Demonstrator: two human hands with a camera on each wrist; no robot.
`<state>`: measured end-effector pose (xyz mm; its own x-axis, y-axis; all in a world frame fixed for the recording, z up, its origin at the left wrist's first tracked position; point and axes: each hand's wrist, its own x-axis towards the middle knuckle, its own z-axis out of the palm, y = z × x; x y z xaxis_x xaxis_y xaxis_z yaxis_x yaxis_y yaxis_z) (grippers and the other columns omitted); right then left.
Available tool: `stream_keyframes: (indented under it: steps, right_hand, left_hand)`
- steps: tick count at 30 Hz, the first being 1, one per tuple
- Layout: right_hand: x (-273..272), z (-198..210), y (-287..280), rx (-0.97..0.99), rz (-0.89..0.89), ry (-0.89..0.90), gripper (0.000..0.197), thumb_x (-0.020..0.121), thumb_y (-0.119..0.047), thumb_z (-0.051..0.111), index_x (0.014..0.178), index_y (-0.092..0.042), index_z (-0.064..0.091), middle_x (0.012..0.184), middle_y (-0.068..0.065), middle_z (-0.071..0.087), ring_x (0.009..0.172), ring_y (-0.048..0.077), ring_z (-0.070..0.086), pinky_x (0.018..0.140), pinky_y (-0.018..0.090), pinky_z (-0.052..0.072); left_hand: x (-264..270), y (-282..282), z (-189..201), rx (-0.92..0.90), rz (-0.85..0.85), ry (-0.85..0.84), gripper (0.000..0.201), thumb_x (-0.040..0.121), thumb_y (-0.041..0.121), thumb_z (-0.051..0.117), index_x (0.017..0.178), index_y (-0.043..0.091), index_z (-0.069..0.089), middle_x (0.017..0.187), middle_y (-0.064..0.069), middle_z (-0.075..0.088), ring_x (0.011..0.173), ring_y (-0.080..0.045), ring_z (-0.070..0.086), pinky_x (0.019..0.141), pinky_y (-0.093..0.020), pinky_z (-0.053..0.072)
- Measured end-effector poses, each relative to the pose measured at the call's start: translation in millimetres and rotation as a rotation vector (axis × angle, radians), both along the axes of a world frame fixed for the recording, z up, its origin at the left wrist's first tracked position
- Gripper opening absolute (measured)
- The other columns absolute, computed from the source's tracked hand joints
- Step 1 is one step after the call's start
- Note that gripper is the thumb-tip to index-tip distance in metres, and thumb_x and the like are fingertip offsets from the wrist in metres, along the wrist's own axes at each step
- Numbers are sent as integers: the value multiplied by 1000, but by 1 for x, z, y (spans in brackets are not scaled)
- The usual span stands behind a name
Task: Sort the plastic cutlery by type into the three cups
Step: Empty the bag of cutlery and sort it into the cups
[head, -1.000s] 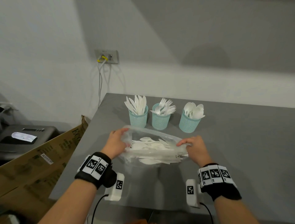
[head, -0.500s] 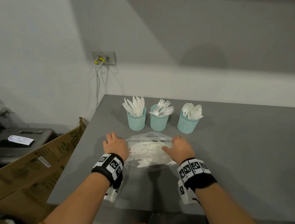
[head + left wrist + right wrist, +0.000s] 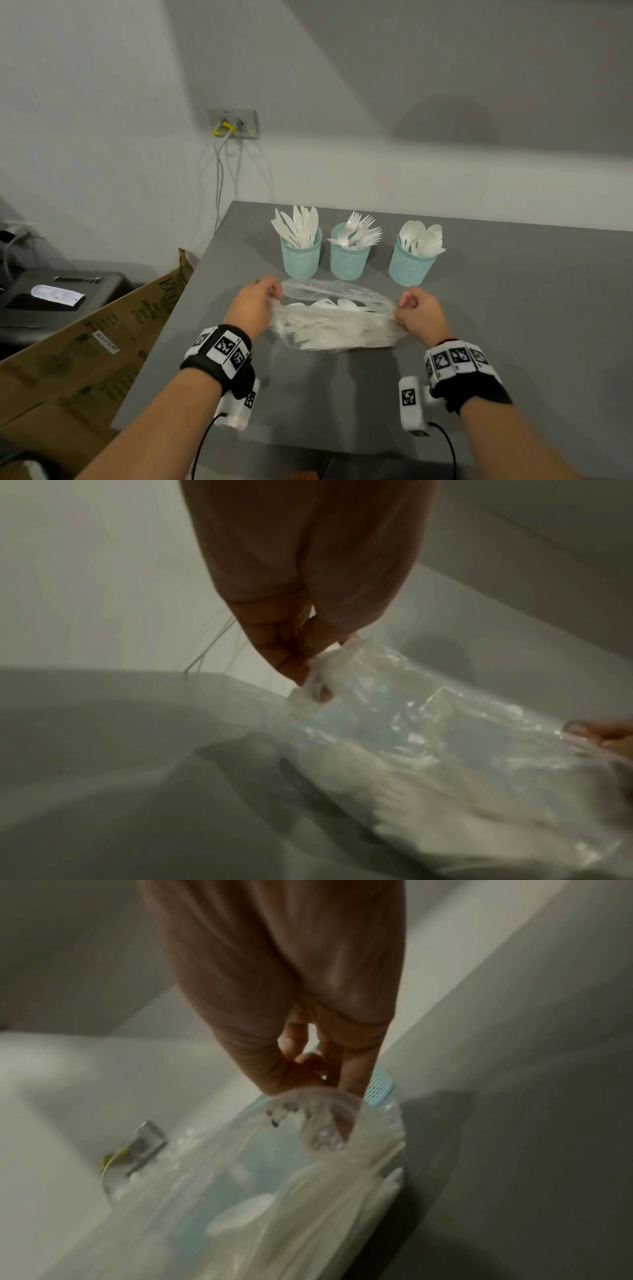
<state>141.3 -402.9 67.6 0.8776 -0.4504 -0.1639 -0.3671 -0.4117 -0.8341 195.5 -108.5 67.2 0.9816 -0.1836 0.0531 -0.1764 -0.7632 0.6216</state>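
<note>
While both hands work at its two ends, a clear plastic bag (image 3: 334,320) full of white plastic cutlery lies on the grey worktop (image 3: 513,325), just in front of three teal mesh cups. The left hand (image 3: 253,308) has its fingers (image 3: 291,653) curled and pinched on the bag's left edge, and the left wrist view shows the film bunched between thumb and fingertips. The right hand (image 3: 419,317) grips the bag's right end in the same way, fingers curled in a loose fist around the crumpled plastic; in the right wrist view the film is drawn up under the fingertips. Between the two hands the bag is pulled wide, and through it spoon bowls and fork tines can be made out, lying mixed together. Behind the bag the cups stand upright in a row, each apart from its neighbour. The left cup (image 3: 301,257) holds knives (image 3: 299,226), the middle cup (image 3: 349,260) holds forks (image 3: 358,231), and the right cup (image 3: 409,265) holds spoons (image 3: 423,238), all with their handles down. Each wrist carries a black band with square printed markers and a small white camera unit on a cable. A cardboard box (image 3: 85,349) stands beside the worktop's left edge, and a wall socket (image 3: 233,122) with cables hanging from it sits on the wall behind.
</note>
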Motion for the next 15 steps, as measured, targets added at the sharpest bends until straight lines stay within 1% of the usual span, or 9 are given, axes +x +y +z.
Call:
stream_keyframes:
  steps: [3, 5, 7, 9, 11, 12, 13, 14, 15]
  right_hand:
    - [-4, -2, -19, 138, -78, -41, 33, 76, 17, 52, 64, -13, 46, 60, 5, 48, 45, 16, 49, 38, 19, 45]
    - [-6, -5, -27, 251, -128, -65, 33, 80, 19, 48, 65, -11, 47, 61, 6, 49, 39, 11, 49, 35, 19, 46]
    - [-6, -9, -28, 252, -153, -68, 33, 81, 17, 43, 64, -10, 50, 66, 10, 53, 45, 15, 48, 35, 20, 46]
    - [-7, -14, -25, 152, -122, -56, 41, 78, 17, 36, 58, -11, 56, 70, 13, 58, 51, 19, 46, 40, 20, 45]
    - [-9, -17, -19, 26, 24, -43, 50, 73, 21, 32, 54, -12, 64, 69, 10, 62, 57, 18, 50, 44, 11, 41]
    - [-11, -18, -15, -37, 104, -19, 52, 72, 23, 33, 57, -10, 70, 71, 8, 63, 63, 16, 53, 49, 6, 39]
    - [-11, -19, -12, -101, 165, 14, 52, 71, 24, 34, 64, -7, 75, 76, 5, 63, 73, 16, 55, 56, 6, 39]
    - [-10, -21, -9, -151, 205, 42, 52, 72, 24, 35, 74, -5, 77, 85, 3, 61, 83, 16, 55, 62, 7, 38]
    - [-9, -23, -7, -178, 228, 63, 54, 72, 24, 35, 84, -6, 78, 93, 3, 58, 92, 17, 55, 69, 10, 36]
  left_hand:
    - [4, 14, 2, 117, -2, 42, 50, 76, -12, 44, 77, 33, 66, 93, -3, 55, 82, -25, 58, 78, -28, 44]
    - [5, 20, 1, 181, 13, 98, 49, 79, -11, 48, 87, 30, 74, 104, -7, 56, 93, -27, 59, 84, -27, 44]
    - [2, 19, -1, 225, -3, 124, 47, 80, -10, 53, 98, 28, 74, 111, -8, 53, 100, -27, 59, 88, -27, 43]
    - [-3, 14, -2, 209, 13, 171, 40, 85, -2, 52, 101, 28, 73, 111, -6, 55, 97, -27, 62, 90, -30, 46]
    - [-5, 6, -1, 168, 79, 196, 24, 89, 20, 51, 89, 30, 73, 102, -3, 62, 87, -24, 66, 83, -31, 50]
    - [-6, 3, 1, 162, 107, 197, 18, 87, 31, 55, 82, 30, 72, 97, -1, 64, 85, -22, 66, 80, -30, 51]
    - [-7, 0, 3, 152, 134, 200, 12, 82, 36, 60, 79, 30, 70, 98, 1, 63, 87, -21, 65, 82, -30, 50]
    - [-8, -3, 4, 136, 154, 213, 8, 79, 36, 66, 83, 30, 70, 102, 2, 60, 93, -21, 64, 86, -30, 49]
    - [-9, -6, 4, 123, 160, 222, 13, 77, 30, 69, 90, 27, 69, 107, 0, 57, 98, -22, 62, 91, -31, 48]
